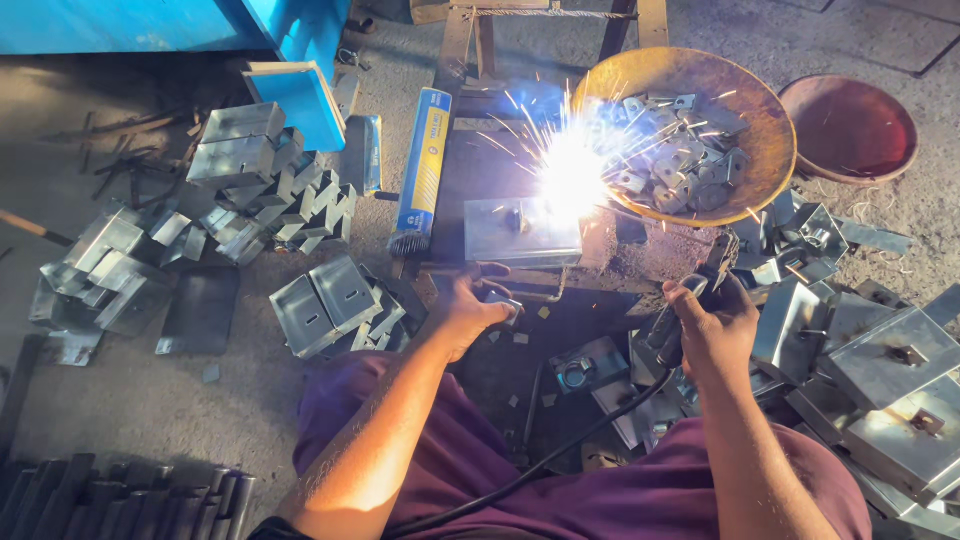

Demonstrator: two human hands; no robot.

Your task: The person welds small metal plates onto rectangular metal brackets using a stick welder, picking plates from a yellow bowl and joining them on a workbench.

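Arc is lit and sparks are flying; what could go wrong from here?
Sparks spray past the plate toward the bowl of small metal parts; both forearms look bare, so burns seem possible. The left hand rests close below the hot plate and might get scorched. The cable from the holder in the right hand crosses the lap and could snag.

We count two bowls: one big rusty bowl (762, 150) full of small metal pieces, too many to count, and one red bowl (850, 130) beside it. We see two hands, the left hand (465, 310) and the right hand (712, 330), one blue and yellow box (424, 170), one flat metal plate (520, 232) under the sparks, and three heaps of folded metal plates (250, 180)
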